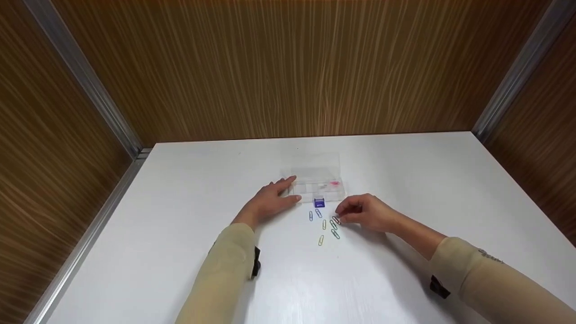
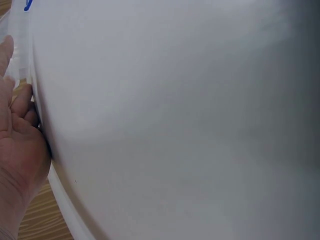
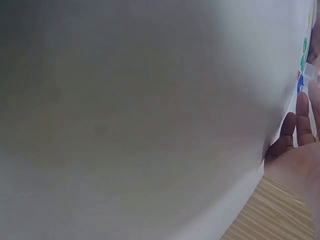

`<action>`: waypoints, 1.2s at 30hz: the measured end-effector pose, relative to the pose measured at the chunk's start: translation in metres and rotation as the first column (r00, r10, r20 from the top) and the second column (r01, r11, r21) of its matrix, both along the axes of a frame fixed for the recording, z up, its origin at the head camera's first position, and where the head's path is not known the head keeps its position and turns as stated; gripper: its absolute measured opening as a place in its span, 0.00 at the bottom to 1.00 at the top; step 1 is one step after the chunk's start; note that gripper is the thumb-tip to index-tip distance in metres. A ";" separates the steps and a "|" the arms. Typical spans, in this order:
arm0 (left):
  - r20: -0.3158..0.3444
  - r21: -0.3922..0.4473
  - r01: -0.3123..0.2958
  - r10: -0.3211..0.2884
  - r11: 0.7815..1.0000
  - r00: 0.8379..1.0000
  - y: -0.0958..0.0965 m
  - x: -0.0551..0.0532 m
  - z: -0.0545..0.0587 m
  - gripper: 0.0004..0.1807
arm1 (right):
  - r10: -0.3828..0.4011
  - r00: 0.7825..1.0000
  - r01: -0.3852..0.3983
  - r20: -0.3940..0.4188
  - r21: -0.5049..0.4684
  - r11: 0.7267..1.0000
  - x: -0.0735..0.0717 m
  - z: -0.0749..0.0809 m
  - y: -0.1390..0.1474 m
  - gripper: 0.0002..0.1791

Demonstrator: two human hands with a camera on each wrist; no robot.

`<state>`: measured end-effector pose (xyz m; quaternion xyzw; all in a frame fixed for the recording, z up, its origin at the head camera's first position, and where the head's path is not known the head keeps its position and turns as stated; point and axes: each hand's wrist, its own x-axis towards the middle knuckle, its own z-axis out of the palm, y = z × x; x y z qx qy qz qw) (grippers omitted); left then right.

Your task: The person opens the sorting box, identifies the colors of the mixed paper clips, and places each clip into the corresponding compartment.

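A clear plastic compartment box (image 1: 308, 198) stands on the table with its transparent lid (image 1: 317, 165) raised at the back. My left hand (image 1: 272, 199) rests at the box's left end, fingers and thumb stretched along it. In front lie several paper clips: blue, yellow, green (image 1: 335, 234) and red. Beside the red paper clip (image 1: 335, 219), my right hand (image 1: 371, 213) bends down with its thumb at the clip and a gap between thumb and index finger. Something pink (image 1: 334, 183) sits in the back right compartment. A small blue-purple piece (image 1: 319, 203) is at the box's front edge.
The white table (image 1: 202, 189) is bounded by wood-grain panels (image 1: 292, 67) at the back and both sides, with metal posts (image 1: 85, 72) in the corners. Two yellow paper clips (image 1: 321, 240) lie left of the green ones, and two blue ones (image 1: 310, 216) nearer the box.
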<state>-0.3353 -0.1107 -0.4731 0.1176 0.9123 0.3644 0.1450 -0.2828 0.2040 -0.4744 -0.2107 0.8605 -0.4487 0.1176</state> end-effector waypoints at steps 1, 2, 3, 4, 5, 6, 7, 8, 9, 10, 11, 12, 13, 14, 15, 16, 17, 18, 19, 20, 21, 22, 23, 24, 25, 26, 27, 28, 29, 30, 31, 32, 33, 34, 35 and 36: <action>-0.003 0.002 -0.001 0.001 1.000 1.000 0.000 0.000 0.000 0.40 | 0.008 1.000 -0.008 0.000 -0.003 1.000 0.000 -0.001 0.000 0.09; -0.006 0.004 -0.002 0.002 1.000 1.000 0.000 0.001 0.000 0.39 | 0.014 1.000 -0.014 -0.001 -0.006 1.000 0.000 -0.002 0.000 0.09; -0.007 0.006 -0.002 0.002 1.000 1.000 0.000 0.001 0.000 0.39 | 0.017 1.000 -0.017 0.000 -0.005 1.000 -0.001 -0.002 0.000 0.10; -0.008 0.007 -0.002 0.002 1.000 1.000 0.000 0.001 0.000 0.39 | 0.018 1.000 -0.018 0.002 -0.002 1.000 -0.001 -0.003 0.000 0.10; -0.010 0.008 -0.001 0.001 1.000 1.000 0.000 0.002 0.000 0.39 | 0.015 1.000 -0.015 0.005 0.003 1.000 -0.001 -0.003 0.000 0.10; -0.011 0.009 0.000 0.000 1.000 1.000 -0.001 0.002 0.000 0.39 | 0.013 1.000 -0.013 0.009 0.007 1.000 -0.001 -0.003 -0.001 0.10; -0.010 0.009 0.000 0.000 1.000 1.000 -0.001 0.002 0.000 0.39 | 0.013 1.000 -0.013 0.017 0.009 1.000 -0.001 -0.003 0.000 0.10; -0.008 0.007 0.001 -0.001 1.000 1.000 -0.001 0.003 0.001 0.39 | 0.015 1.000 -0.015 0.024 0.012 1.000 -0.002 -0.002 0.000 0.11; -0.007 0.004 0.002 -0.002 1.000 1.000 -0.001 0.003 0.002 0.39 | 0.019 0.999 -0.019 0.029 0.013 1.000 -0.002 -0.002 0.000 0.11; -0.005 0.002 0.002 -0.002 1.000 1.000 -0.001 0.003 0.002 0.39 | 0.022 0.999 -0.022 0.034 0.016 1.000 -0.002 -0.001 0.000 0.12; 0.000 0.002 -0.001 0.001 1.000 1.000 -0.001 0.003 0.003 0.39 | 0.027 0.999 -0.027 0.035 0.019 0.999 -0.003 -0.001 0.000 0.12; 0.004 0.004 -0.003 0.003 1.000 1.000 -0.001 0.002 0.003 0.39 | 0.035 0.999 -0.036 0.037 0.020 0.999 -0.003 -0.001 0.000 0.13; 0.011 0.005 -0.006 0.006 1.000 1.000 0.000 0.002 0.004 0.39 | 0.045 0.998 -0.046 0.035 0.022 0.999 -0.004 0.000 0.001 0.13; 0.018 0.006 -0.011 0.011 1.000 1.000 0.000 0.002 0.004 0.39 | 0.053 0.998 -0.053 0.032 0.023 0.998 -0.004 0.000 0.001 0.14; 0.025 0.009 -0.015 0.015 1.000 1.000 0.000 0.001 0.004 0.40 | 0.059 0.998 -0.060 0.029 0.027 0.998 -0.005 0.001 0.001 0.14; 0.030 0.010 -0.019 0.019 1.000 0.999 0.000 0.001 0.005 0.40 | 0.065 0.998 -0.066 0.024 0.032 0.997 -0.005 0.001 0.001 0.14; 0.035 0.013 -0.024 0.023 1.000 0.999 0.001 0.001 0.004 0.40 | 0.072 0.997 -0.072 0.019 0.035 0.997 -0.006 0.001 0.001 0.15; 0.035 0.011 -0.025 0.025 1.000 0.999 0.001 0.001 0.004 0.39 | 0.077 0.997 -0.078 0.015 0.041 0.996 -0.006 0.001 0.001 0.15; 0.037 0.010 -0.028 0.028 1.000 0.999 0.001 0.000 0.004 0.39 | 0.086 0.996 -0.086 0.007 0.045 0.995 -0.006 0.000 0.001 0.15; 0.037 0.010 -0.030 0.030 0.999 0.999 0.001 0.000 0.003 0.39 | 0.090 0.996 -0.090 0.002 0.051 0.995 -0.007 0.000 0.001 0.16; 0.035 0.009 -0.031 0.030 0.999 0.999 0.001 0.000 0.003 0.39 | 0.093 0.996 -0.093 -0.004 0.058 0.994 -0.007 0.000 0.001 0.16; 0.033 0.009 -0.030 0.030 1.000 0.999 0.001 0.000 0.003 0.39 | 0.097 0.995 -0.097 -0.010 0.062 0.993 -0.006 0.000 0.001 0.17; 0.034 0.010 -0.030 0.030 0.999 0.999 0.001 0.000 0.003 0.39 | 0.100 0.995 -0.098 -0.012 0.067 0.993 -0.006 0.000 0.002 0.17; 0.034 0.010 -0.031 0.030 0.999 0.999 0.001 0.000 0.003 0.39 | 0.104 0.994 -0.102 -0.019 0.071 0.992 -0.006 0.001 0.001 0.18; 0.033 0.011 -0.032 0.032 0.999 0.999 0.001 0.000 0.004 0.39 | 0.108 0.994 -0.106 -0.023 0.074 0.992 -0.006 0.001 0.001 0.18; 0.036 0.014 -0.035 0.034 0.999 0.999 0.001 0.001 0.004 0.39 | 0.109 0.994 -0.107 -0.025 0.077 0.991 -0.006 0.000 0.001 0.18; 0.038 0.016 -0.037 0.037 0.999 0.999 0.001 0.001 0.004 0.39 | 0.113 0.993 -0.110 -0.028 0.077 0.991 -0.007 0.000 0.001 0.18; 0.040 0.017 -0.040 0.039 0.999 0.998 0.001 0.001 0.004 0.39 | 0.116 0.993 -0.113 -0.030 0.078 0.991 -0.007 0.000 0.001 0.18; 0.043 0.018 -0.044 0.043 0.999 0.998 0.001 0.001 0.004 0.39 | 0.118 0.993 -0.115 -0.032 0.078 0.990 -0.007 -0.001 0.001 0.18; 0.045 0.019 -0.047 0.047 0.999 0.998 0.002 0.001 0.004 0.39 | 0.120 0.992 -0.117 -0.034 0.077 0.990 -0.008 -0.001 0.001 0.18; 0.047 0.020 -0.051 0.050 0.999 0.998 0.002 0.002 0.004 0.39 | 0.121 0.992 -0.118 -0.034 0.074 0.990 -0.008 -0.002 0.002 0.18; 0.048 0.020 -0.053 0.052 0.998 0.997 0.002 0.002 0.004 0.39 | 0.121 0.992 -0.118 -0.034 0.073 0.990 -0.008 -0.002 0.002 0.18; 0.048 0.018 -0.053 0.052 0.998 0.997 0.002 0.002 0.004 0.39 | 0.120 0.992 -0.117 -0.037 0.073 0.990 -0.008 -0.002 0.002 0.18; 0.048 0.017 -0.054 0.053 0.998 0.997 0.002 0.002 0.004 0.39 | 0.119 0.992 -0.116 -0.038 0.075 0.990 -0.008 -0.003 0.002 0.18; 0.046 0.016 -0.052 0.052 0.999 0.998 0.002 0.002 0.004 0.39 | 0.117 0.992 -0.114 -0.037 0.078 0.990 -0.008 -0.002 0.002 0.18; 0.044 0.015 -0.051 0.050 0.999 0.998 0.002 0.002 0.004 0.39 | 0.114 0.993 -0.111 -0.037 0.083 0.990 -0.007 -0.002 0.002 0.18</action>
